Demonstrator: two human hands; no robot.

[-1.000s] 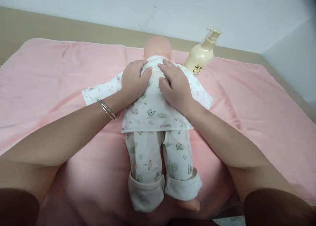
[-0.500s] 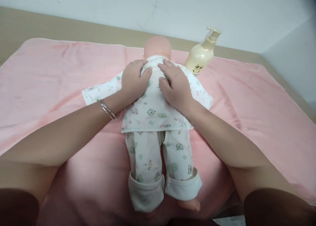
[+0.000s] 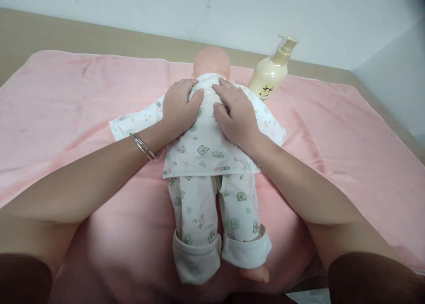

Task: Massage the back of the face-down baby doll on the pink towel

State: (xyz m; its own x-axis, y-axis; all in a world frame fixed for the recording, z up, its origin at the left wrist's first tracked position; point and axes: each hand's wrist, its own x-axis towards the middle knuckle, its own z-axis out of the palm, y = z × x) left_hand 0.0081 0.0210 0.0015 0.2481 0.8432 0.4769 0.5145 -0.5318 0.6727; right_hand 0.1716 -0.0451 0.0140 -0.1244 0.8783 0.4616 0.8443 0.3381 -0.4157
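A baby doll [image 3: 211, 62] lies face down, its bald head pointing away from me and its feet toward me. It wears a white printed shirt [image 3: 207, 153] and matching trousers [image 3: 199, 206] with cuffs rolled up. My left hand [image 3: 182, 104] rests open on the left side of the doll's upper back, fingers near the shoulder. On the right side of the upper back, my right hand [image 3: 236, 111] lies open too, its fingers slightly spread. Both palms press on the shirt and are hidden. The doll's face is out of sight.
A pink blanket [image 3: 73, 100] with some creases covers the table [image 3: 99, 33]. Beyond the doll's right shoulder stands a cream pump bottle [image 3: 270, 71] with a cow picture. A pale wall [image 3: 133, 11] rises behind the table, and another meets it at right.
Hardly anything differs. Both hands keep their places on the doll's back, and the view has shifted very slightly.
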